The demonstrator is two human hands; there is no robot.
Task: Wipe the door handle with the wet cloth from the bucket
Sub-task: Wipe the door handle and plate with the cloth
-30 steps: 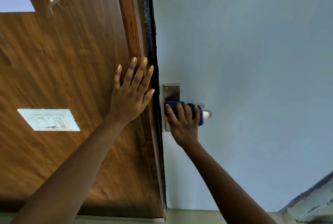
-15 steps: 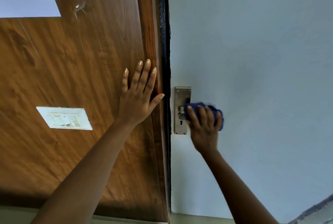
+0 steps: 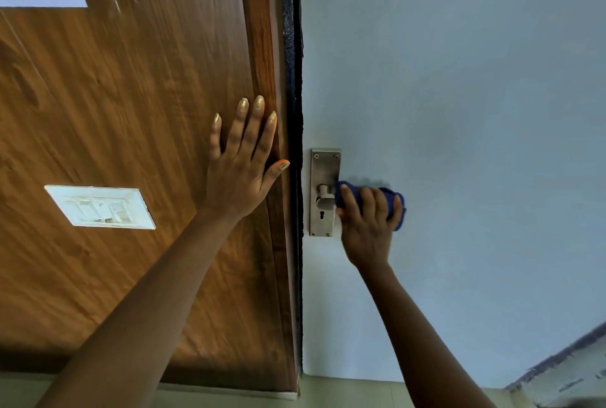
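An indoor doorway, likely a home: wood-grain wall panel [image 3: 131,112] with white switch plate [image 3: 100,206] at 9 o'clock, pale door [image 3: 459,112] at 3 o'clock.

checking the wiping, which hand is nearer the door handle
Right. The right hand grips the blue cloth around the door handle. The left hand lies flat on the wooden panel, across the dark gap from the handle.

Head camera looks up, close to door [image 3: 459,112].

no readable text, labels or numbers
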